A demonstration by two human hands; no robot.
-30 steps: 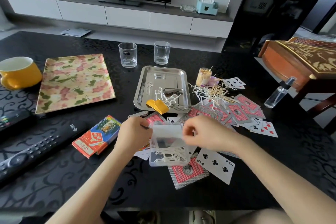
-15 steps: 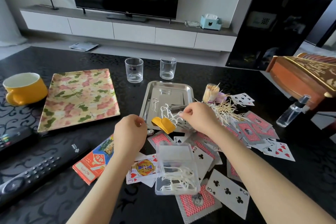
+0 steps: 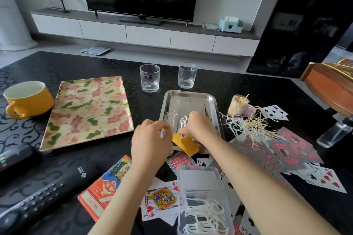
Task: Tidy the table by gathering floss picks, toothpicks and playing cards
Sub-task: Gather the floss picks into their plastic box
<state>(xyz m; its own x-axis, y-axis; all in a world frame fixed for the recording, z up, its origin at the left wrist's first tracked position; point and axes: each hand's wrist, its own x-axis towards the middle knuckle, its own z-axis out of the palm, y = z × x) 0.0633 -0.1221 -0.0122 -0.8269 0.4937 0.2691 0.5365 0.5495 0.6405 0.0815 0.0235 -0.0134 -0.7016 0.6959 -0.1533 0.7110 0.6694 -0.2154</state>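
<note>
White floss picks lie in the shiny steel tray, your right hand pinching some; your left hand curls at the tray's left rim, grip unclear. The clear plastic box before the tray is part-filled; wooden toothpicks and red-backed playing cards right of the tray lie ungathered.
</note>
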